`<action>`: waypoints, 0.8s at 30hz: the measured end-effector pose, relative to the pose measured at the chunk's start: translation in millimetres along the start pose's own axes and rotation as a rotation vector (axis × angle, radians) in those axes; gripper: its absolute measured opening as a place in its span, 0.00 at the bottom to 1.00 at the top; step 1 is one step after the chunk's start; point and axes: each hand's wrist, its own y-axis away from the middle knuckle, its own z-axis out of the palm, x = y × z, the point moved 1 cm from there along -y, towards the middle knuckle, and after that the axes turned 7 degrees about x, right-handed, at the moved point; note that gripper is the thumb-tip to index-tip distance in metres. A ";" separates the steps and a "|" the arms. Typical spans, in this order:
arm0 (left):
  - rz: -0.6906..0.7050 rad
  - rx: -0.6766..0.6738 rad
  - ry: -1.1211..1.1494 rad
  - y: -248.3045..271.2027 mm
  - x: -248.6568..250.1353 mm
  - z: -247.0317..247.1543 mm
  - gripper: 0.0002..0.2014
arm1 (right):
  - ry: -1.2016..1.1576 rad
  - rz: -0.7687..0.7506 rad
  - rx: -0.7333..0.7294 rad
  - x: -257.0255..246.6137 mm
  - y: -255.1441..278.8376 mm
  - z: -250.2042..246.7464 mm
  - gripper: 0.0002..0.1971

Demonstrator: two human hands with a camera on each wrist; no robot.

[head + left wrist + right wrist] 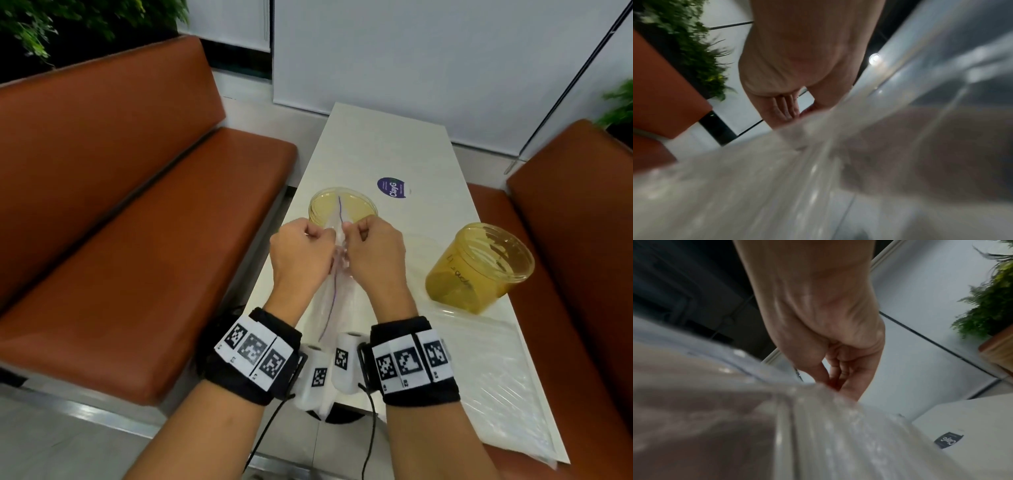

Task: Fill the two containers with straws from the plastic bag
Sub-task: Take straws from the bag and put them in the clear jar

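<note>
A clear plastic bag (337, 301) with a purple zip line is held up over the white table (387, 150). My left hand (301, 251) pinches one side of its top edge and my right hand (371, 250) pinches the other, knuckles close together. In both wrist views the blurred bag (818, 178) (818, 434) fills the lower frame below curled fingers (785, 107) (836, 368). One yellow see-through container (342, 205) stands just beyond the hands. A second yellow container (476, 267) lies tilted on the right. No straws can be made out.
A purple round sticker (394, 187) is on the table past the containers. A second clear plastic bag (493, 373) lies flat at the table's near right. Orange-brown bench seats (137, 222) (575, 240) flank the narrow table. Plants (68, 24) stand behind the left bench.
</note>
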 end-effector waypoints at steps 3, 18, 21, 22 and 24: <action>-0.117 -0.003 0.088 -6.5 -4.6 -8.4 0.05 | -0.080 0.081 0.054 12.2 -6.8 -6.2 0.11; 0.183 -0.285 -0.611 -23.5 10.1 -44.3 0.27 | 0.388 0.010 -0.105 24.9 -30.5 -57.3 0.13; 0.262 -0.366 -0.685 -27.2 10.8 -51.5 0.35 | 0.651 0.017 -0.123 27.0 -35.1 -64.4 0.19; 0.296 -0.376 -0.700 -27.0 10.5 -50.7 0.35 | 0.718 0.004 -0.090 21.7 -33.4 -64.7 0.15; 0.342 -0.379 -0.701 -24.8 9.6 -46.5 0.34 | 0.716 -0.109 0.025 4.9 -26.5 -62.1 0.12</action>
